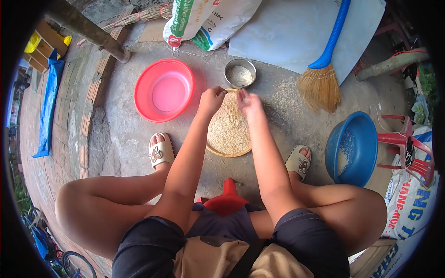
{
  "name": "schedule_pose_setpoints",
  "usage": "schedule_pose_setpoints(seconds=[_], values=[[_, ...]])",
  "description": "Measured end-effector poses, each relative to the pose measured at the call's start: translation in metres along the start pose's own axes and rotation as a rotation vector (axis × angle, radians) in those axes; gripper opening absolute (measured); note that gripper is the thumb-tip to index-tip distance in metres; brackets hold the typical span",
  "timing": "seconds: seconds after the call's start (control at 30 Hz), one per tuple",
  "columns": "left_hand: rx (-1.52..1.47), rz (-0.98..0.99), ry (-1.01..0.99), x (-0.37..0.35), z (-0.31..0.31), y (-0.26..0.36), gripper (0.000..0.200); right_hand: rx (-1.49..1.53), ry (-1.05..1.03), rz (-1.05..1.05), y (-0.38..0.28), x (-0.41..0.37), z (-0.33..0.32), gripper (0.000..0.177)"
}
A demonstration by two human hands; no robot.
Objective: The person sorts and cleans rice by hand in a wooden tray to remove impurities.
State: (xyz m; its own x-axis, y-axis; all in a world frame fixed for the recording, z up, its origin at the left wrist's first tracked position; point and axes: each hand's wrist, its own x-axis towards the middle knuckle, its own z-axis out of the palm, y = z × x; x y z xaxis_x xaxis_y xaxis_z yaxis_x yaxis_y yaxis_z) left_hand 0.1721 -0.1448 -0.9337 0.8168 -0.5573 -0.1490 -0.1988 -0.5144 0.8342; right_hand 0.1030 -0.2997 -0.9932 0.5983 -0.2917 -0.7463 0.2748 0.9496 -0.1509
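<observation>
Concrete floor (121,150): over a basket (227,154) of grain (228,132), left fingers (218,92) pinched, contents hidden; right fingers (240,98) loosely uncurled. Probably sorting; continuing calls for careful picking.

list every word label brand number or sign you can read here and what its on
"NAC", on the white sack at the top.
"NG T", in blue, on the right-hand sack.
"HANG", in red, also on the right-hand sack; the letters around it are unclear.
Too small or blurred to read: the print on the green-striped sack and the finer print on the other two.
</observation>
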Motion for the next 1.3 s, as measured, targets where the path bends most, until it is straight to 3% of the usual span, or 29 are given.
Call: schedule_pose_setpoints(seconds=[0.03,0.13,0.2,0.23,0.33,0.37,0.43,0.47,0.53,0.57,0.63,0.67,0.7,0.77,0.8,0.87,0.9,0.97,1.0,1.03,1.1,1.17,1.23,1.3], values=[[-0.002,-0.006,0.004,0.003,-0.002,-0.004,0.022,0.094,-0.068,0.021,-0.003,0.002,0.007,0.033],[-0.017,-0.059,0.017,0.0,-0.006,-0.007,0.022,-0.188,-0.082,-0.058,-0.008,-0.07,0.082,0.043],[-0.073,-0.072,0.031,0.004,-0.007,-0.01,0.023,-0.327,0.116,-0.122,-0.005,-0.095,0.108,0.052],[-0.081,-0.071,0.036,0.005,-0.008,-0.012,0.023,-0.335,0.115,-0.125,0.0,-0.09,0.104,0.052],[-0.14,-0.082,0.051,0.01,-0.009,-0.019,0.022,-0.76,0.139,-0.666,0.024,-0.049,0.044,0.039],[-0.187,-0.123,0.042,0.01,-0.013,-0.015,0.022,-1.129,0.227,-0.97,0.028,-0.017,0.011,0.03],[-0.229,-0.167,0.03,0.008,-0.017,-0.013,0.021,-1.616,0.236,-1.236,0.042,-0.039,-0.012,0.03],[-0.291,-0.191,0.017,0.007,-0.018,-0.012,0.022,-1.615,0.241,-1.232,0.047,-0.049,-0.021,0.03],[-0.351,-0.211,0.002,0.004,-0.019,-0.014,0.022,-2.084,-0.027,-1.432,0.053,-0.067,-0.037,0.03],[-0.448,-0.24,-0.015,0.002,-0.02,-0.015,0.023,-2.081,-0.025,-1.435,0.056,-0.073,-0.043,0.03],[-0.546,-0.267,-0.032,-0.003,-0.021,-0.019,0.023,-2.145,-0.371,-1.337,0.059,-0.076,-0.058,0.027],[-0.591,-0.333,-0.036,-0.004,-0.02,-0.022,0.023,-2.106,-0.401,-1.332,0.062,-0.072,-0.062,0.019],[-0.636,-0.399,-0.041,-0.006,-0.018,-0.026,0.023,-2.105,-0.398,-1.334,0.063,-0.068,-0.067,0.019],[-0.722,-0.462,-0.014,-0.011,-0.013,-0.033,0.023,-1.896,-0.297,-1.09,0.066,-0.065,-0.068,0.013],[-0.811,-0.526,0.017,-0.012,-0.01,-0.037,0.024,-1.893,-0.295,-1.094,0.07,-0.064,-0.063,0.013],[-0.853,-0.566,0.035,-0.016,-0.002,-0.041,0.025,-1.542,-0.012,-1.217,0.079,-0.061,-0.048,0.011],[-0.897,-0.611,0.054,-0.015,0.001,-0.044,0.027,-1.54,-0.014,-1.219,0.082,-0.066,-0.036,0.011],[-0.934,-0.635,-0.011,-0.009,0.007,-0.048,0.032,-1.472,-0.302,-1.249,0.088,-0.069,-0.019,0.011],[-1.122,-0.658,-0.108,-0.007,0.011,-0.048,0.032,-1.49,-0.427,-1.131,0.092,-0.064,-0.012,0.014],[-1.311,-0.674,-0.208,-0.005,0.015,-0.049,0.032,-1.493,-0.424,-1.129,0.09,-0.067,-0.013,0.014],[-1.426,-0.58,-0.199,-0.001,0.015,-0.045,0.031,-1.451,-0.413,-1.341,0.078,-0.068,-0.001,0.014],[-1.45,-0.705,0.064,0.001,0.01,-0.04,0.029,-1.624,-0.11,-1.408,0.06,-0.063,-0.012,0.025],[-1.452,-0.726,0.117,0.0,0.002,-0.043,0.029,-1.951,0.141,-1.411,0.042,-0.058,-0.033,0.037],[-1.453,-0.768,0.153,-0.002,0.0,-0.05,0.028,-2.091,0.05,-1.425,0.019,-0.055,-0.06,0.032]])
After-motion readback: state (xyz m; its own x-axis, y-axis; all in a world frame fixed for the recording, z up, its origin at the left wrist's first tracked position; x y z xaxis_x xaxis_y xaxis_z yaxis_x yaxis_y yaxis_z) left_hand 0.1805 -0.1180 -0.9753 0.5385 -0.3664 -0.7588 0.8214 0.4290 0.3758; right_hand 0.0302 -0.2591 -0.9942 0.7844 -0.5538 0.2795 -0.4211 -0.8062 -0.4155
